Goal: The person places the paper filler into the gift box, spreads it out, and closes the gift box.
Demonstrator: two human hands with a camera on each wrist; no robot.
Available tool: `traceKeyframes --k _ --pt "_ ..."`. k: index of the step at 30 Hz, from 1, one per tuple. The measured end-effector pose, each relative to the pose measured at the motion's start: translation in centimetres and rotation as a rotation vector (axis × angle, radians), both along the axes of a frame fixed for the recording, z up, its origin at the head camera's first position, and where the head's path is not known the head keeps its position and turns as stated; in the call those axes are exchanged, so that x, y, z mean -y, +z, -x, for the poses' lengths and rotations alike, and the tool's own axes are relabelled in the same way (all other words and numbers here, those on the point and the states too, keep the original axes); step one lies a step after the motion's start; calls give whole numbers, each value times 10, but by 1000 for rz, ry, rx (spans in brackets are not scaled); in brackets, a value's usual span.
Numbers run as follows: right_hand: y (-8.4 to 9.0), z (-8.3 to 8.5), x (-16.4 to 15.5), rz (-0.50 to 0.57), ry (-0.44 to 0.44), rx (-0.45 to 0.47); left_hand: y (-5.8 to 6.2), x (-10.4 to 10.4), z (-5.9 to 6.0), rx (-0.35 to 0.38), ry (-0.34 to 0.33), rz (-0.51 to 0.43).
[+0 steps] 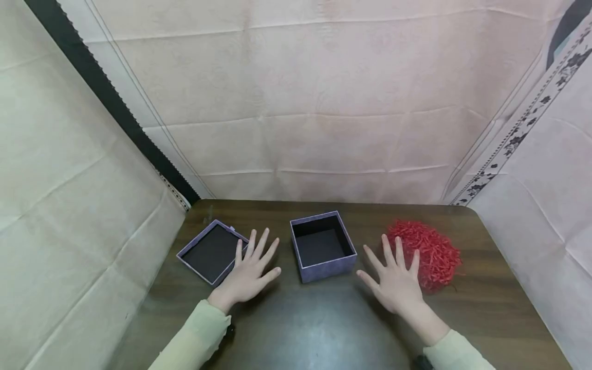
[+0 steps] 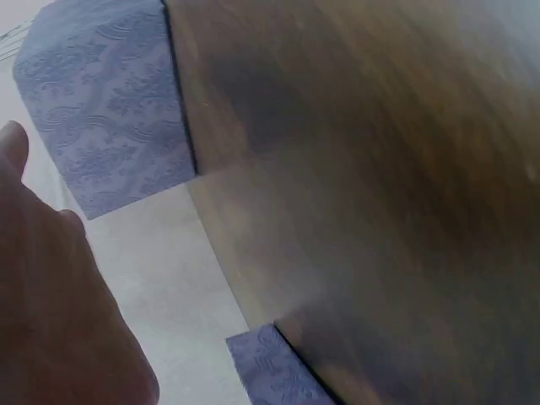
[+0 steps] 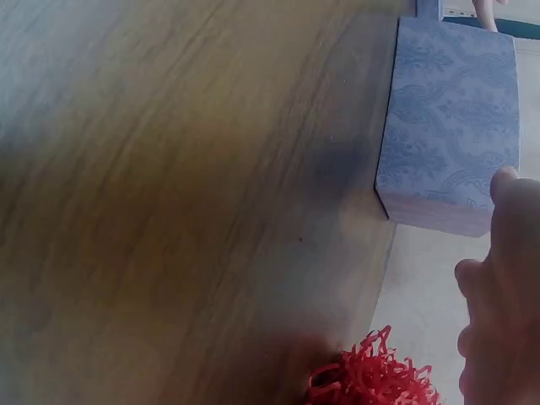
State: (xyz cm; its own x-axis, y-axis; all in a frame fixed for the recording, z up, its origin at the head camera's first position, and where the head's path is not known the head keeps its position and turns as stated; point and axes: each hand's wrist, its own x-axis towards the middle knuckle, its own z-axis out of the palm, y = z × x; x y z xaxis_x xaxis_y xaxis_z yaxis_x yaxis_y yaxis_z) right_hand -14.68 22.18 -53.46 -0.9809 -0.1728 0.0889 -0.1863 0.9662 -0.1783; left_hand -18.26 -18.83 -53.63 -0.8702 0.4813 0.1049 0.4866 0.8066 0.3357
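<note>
Fingers spread and straight, my left hand hovers at the right edge of the box lid, overlapping it in the head view. The lid is purple with a black inside, lying inside up. A purple patterned box with a black interior stands uncovered between both hands. My right hand, also with fingers spread, is to the right of the box and overlaps the left side of a heap of red shredded paper. Neither hand holds anything. In the right wrist view the box shows its embossed side beyond the thumb.
A dark brown wooden table carries all the things. Pale fabric walls enclose it at the back, left and right. A few loose red strands lie by the heap's right side.
</note>
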Motion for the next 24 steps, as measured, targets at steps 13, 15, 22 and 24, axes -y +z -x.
traceKeyframes --k 13,15,22,24 --pt "18 16 4 89 84 -102 6 -35 -7 184 64 -575" --pt "21 17 3 119 86 -123 8 -44 -9 199 94 -652" --pt "27 11 -3 221 95 -128 3 -67 -17 252 195 -727" --pt "27 9 -7 235 97 -114 0 -72 -20 265 192 -736"
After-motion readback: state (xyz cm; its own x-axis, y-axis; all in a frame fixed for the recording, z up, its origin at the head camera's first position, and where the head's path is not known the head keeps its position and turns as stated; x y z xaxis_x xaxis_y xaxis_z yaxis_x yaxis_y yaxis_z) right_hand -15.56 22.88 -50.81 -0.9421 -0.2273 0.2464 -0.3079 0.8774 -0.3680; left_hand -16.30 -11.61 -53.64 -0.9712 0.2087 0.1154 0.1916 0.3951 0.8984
